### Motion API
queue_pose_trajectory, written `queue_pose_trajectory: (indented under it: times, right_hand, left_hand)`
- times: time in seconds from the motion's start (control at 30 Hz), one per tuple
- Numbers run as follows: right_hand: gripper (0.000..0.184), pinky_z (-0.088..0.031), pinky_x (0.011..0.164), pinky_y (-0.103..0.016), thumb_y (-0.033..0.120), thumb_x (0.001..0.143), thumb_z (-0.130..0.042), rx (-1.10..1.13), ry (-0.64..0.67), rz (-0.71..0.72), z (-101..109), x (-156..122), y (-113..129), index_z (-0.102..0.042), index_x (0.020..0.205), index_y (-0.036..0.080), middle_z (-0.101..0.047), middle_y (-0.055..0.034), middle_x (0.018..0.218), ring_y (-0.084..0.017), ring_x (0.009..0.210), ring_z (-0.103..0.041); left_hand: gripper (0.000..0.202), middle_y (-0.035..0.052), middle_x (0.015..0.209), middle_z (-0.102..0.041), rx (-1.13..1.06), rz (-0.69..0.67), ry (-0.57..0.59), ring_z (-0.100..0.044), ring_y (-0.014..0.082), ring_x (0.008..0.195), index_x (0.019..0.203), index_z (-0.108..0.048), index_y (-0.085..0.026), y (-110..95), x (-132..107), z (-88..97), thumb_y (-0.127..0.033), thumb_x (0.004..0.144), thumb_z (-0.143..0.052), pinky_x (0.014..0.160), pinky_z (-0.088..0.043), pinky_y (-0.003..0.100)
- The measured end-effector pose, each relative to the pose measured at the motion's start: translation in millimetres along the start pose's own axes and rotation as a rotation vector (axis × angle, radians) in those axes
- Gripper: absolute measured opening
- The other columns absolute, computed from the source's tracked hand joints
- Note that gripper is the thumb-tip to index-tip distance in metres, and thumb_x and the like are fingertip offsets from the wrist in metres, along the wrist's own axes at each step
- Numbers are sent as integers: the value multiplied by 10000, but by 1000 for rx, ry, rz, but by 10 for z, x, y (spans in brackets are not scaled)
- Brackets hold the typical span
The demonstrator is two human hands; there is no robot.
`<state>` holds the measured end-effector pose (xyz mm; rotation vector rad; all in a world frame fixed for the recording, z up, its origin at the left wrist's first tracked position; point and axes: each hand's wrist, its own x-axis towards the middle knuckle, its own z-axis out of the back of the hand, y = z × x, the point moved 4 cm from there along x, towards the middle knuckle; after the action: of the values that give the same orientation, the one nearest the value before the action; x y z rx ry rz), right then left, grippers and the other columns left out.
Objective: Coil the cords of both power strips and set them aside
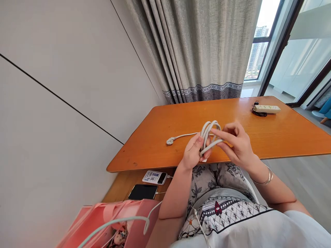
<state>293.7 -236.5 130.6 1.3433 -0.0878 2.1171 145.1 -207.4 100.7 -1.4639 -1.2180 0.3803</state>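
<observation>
A white power cord (206, 132) is gathered in several loops above the near edge of the wooden table. My left hand (192, 151) is closed round the loops, its thumb pressed over them. From the right, my right hand (238, 144) pinches the end of a loop between thumb and fingers. One end of the cord runs left across the tabletop to a white plug (170, 140), which lies on the wood. Part of the coil is hidden behind my left fingers.
The orange-brown table (144, 148) stands before a grey curtain (207, 44). A power strip (266, 109) with a black cord lies at its far right. Lower left are a power bank (154, 177), a phone (143, 192) and a pink bag (90, 220).
</observation>
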Motion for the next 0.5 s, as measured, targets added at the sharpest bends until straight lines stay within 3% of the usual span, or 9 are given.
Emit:
queue_pose_trajectory:
  times: [0.07, 0.13, 0.17, 0.23, 0.33, 0.5]
  right_hand:
    - [399, -514, 951, -435, 351, 1015, -477, -48, -41, -28, -82, 121, -92, -633, 1375, 276, -570, -130, 1207, -254, 1125, -573]
    - [463, -479, 1034, -471, 369, 1032, -421, 34, -13, -84, -178, 196, -214, -538, 1468, 264, -550, -141, 1312, -271, 1246, -535]
    - [492, -499, 1011, -449, 375, 1042, -389, 136, 42, -133, -233, 215, -282, -481, 1509, 253, -581, -136, 1285, -253, 1209, -569]
    - [527, -561, 827, -344, 417, 1051, -351, 405, 199, -268, -344, 214, -407, -434, 1528, 208, -677, -90, 1050, -186, 930, -661]
    - [555, -487, 558, -236, 545, 1006, -415, 690, 386, -483, -440, 162, -518, -600, 1321, 127, -633, 5, 670, -118, 561, -566]
    - [594, -409, 476, -214, 688, 919, -479, 714, 365, -612, -419, 130, -565, -683, 1002, 136, -570, 33, 509, -103, 462, -504]
  left_hand:
    - [534, -83, 367, -369, -114, 68, 113, -211, 56, 272, 678, -468, -201, -4, 11, -63, -686, 851, -609, 316, -206, 186]
    - [563, -115, 340, -262, -216, 110, 150, -143, 44, 256, 654, -406, -210, -12, 26, -66, -700, 844, -609, 317, -185, 175]
    - [569, -131, 337, -213, -263, 124, 141, -110, 38, 249, 655, -387, -212, -12, 36, -46, -704, 852, -594, 317, -173, 168]
    - [568, -151, 340, -145, -352, 143, 92, -55, 32, 239, 674, -373, -215, 2, 53, 18, -720, 881, -533, 308, -151, 157]
    - [559, -157, 350, -143, -463, 170, 21, -19, 25, 232, 695, -379, -214, 50, 66, 96, -722, 906, -478, 287, -126, 154]
    - [509, -138, 341, -243, -530, 204, -15, -65, 24, 223, 691, -382, -203, 110, 73, 85, -622, 970, -458, 289, -170, 143]
